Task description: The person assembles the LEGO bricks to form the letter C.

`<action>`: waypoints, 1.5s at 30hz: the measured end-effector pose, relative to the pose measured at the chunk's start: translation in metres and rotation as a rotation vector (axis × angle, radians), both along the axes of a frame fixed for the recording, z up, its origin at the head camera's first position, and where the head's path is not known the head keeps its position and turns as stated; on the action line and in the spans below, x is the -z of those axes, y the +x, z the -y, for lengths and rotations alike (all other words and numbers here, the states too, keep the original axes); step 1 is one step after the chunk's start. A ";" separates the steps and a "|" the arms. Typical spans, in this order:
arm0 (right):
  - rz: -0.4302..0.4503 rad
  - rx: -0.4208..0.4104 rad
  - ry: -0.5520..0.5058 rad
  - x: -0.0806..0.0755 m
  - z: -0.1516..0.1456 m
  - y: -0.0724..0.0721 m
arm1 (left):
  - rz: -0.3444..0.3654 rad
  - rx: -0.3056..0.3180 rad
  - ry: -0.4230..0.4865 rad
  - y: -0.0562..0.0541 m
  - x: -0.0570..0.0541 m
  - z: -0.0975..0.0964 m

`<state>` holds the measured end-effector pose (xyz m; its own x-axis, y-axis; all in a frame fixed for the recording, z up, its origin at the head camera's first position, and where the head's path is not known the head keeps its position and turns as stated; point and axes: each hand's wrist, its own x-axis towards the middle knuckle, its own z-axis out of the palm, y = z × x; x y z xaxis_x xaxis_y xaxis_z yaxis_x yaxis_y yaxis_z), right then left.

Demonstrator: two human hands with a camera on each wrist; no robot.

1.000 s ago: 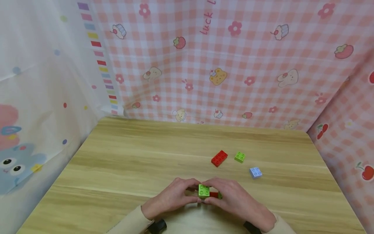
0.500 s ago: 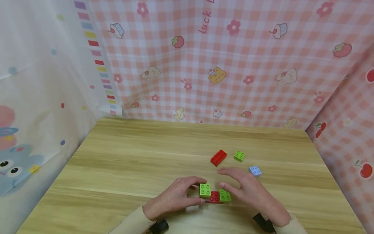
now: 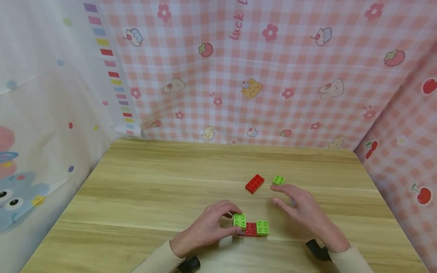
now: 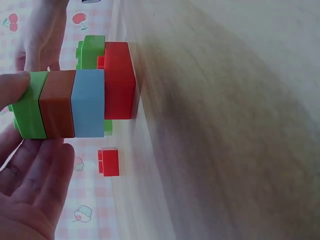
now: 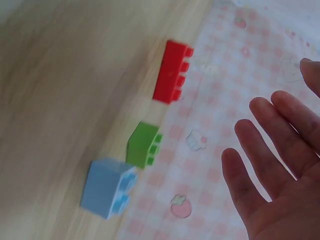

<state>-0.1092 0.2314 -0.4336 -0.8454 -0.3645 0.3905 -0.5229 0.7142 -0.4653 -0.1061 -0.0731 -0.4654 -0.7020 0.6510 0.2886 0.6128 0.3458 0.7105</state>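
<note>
In the head view my left hand (image 3: 209, 225) holds the left end of a toy-brick build between thumb and fingers, at the light green brick (image 3: 239, 221) on top. Below that, in the left wrist view, come a brown brick (image 4: 59, 103) and a light blue brick (image 4: 89, 103), all stacked on a long red brick (image 4: 119, 82). Another green brick (image 3: 262, 227) sits at its right end. My right hand (image 3: 305, 206) hovers with fingers extended, holding nothing. A loose light blue brick (image 5: 107, 187) lies beneath it, mostly hidden in the head view.
Past my right fingertips lies a small loose green brick (image 3: 278, 180). To its left is a loose red brick (image 3: 254, 184). The wooden table (image 3: 153, 182) meets a pink checked cloth (image 3: 218, 76) at the back, with cloth at both sides.
My right hand has let go of the brick build and moved away, up and to the right, over the loose light blue brick. My left hand has stayed at the stack.
</note>
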 end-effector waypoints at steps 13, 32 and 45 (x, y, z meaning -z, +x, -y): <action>-0.006 0.044 0.018 0.012 -0.020 -0.025 | 0.015 -0.041 -0.011 -0.002 -0.002 0.001; 0.173 0.061 0.159 0.010 -0.034 -0.056 | 0.075 -0.037 -0.004 -0.006 -0.003 0.000; 0.300 0.085 0.186 0.012 -0.035 -0.071 | 0.108 -0.047 -0.013 -0.006 -0.004 0.000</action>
<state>-0.1799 0.2662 -0.4456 -0.9426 -0.3297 0.0538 -0.3179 0.8360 -0.4473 -0.1118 -0.0735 -0.4614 -0.7582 0.6201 0.2015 0.5163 0.3823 0.7664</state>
